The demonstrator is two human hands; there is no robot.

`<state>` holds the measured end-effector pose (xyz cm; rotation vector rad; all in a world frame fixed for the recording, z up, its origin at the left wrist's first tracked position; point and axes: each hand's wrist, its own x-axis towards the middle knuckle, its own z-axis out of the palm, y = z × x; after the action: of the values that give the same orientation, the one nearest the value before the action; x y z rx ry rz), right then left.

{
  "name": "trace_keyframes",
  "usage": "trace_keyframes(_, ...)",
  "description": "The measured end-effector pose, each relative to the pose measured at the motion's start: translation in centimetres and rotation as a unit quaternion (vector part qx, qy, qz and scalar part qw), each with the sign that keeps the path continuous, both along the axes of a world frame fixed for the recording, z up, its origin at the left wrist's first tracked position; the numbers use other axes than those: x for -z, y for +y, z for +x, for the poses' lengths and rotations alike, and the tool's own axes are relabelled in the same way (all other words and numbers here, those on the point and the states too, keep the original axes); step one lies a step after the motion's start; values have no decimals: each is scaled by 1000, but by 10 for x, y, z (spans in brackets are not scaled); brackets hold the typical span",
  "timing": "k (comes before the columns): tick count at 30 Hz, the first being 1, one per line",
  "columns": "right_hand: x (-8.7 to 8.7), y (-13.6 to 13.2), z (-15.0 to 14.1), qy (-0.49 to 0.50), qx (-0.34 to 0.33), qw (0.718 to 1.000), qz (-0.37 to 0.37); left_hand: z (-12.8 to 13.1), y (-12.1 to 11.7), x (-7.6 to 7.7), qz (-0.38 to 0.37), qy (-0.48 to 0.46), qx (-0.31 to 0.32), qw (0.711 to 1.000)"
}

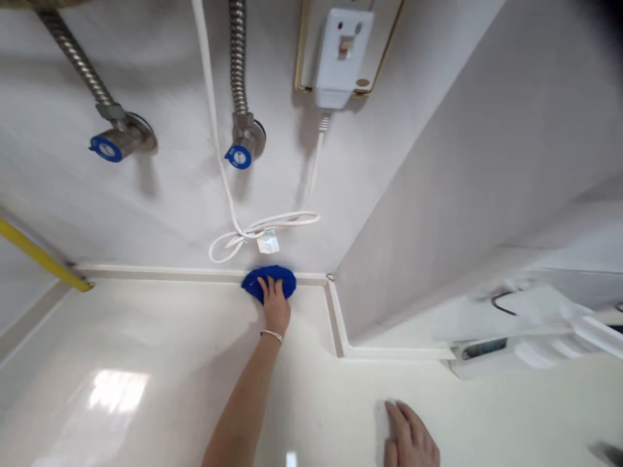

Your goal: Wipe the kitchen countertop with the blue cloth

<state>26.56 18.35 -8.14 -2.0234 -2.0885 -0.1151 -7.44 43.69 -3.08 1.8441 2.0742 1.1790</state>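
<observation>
Blue cloth (pixel 277 279) lies at the back edge of the glossy white counter (pixel 121 324), below a tiled wall (pixel 156 214) with braided hoses (pixel 238 52) and blue-capped angle valves (pixel 243 146). Left hand (pixel 275 306) presses down on the cloth, fingers spread, not pinching. Right hand (pixel 411 434) rests open on the counter, well apart.

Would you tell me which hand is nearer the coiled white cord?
Left hand, on a blue cloth just below the cord; right hand farther away, down to the right.
</observation>
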Motion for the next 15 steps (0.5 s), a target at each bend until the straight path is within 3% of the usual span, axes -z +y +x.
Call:
trace_keyframes(4,-8,4,-8,26,7,1000,6,29,-9,-8,-27,39,100,994)
trace_keyframes(8,-5,8,-7,51,7,999,6,23,-22,-17,-49,61,146,986)
trace_keyframes(11,1,9,-2,63,-3,998,9,-6,-35,-22,-53,74,156,984)
trace_keyframes(15,4,10,1,66,-5,998,2,-75,-52,-33,-43,53,66,996)
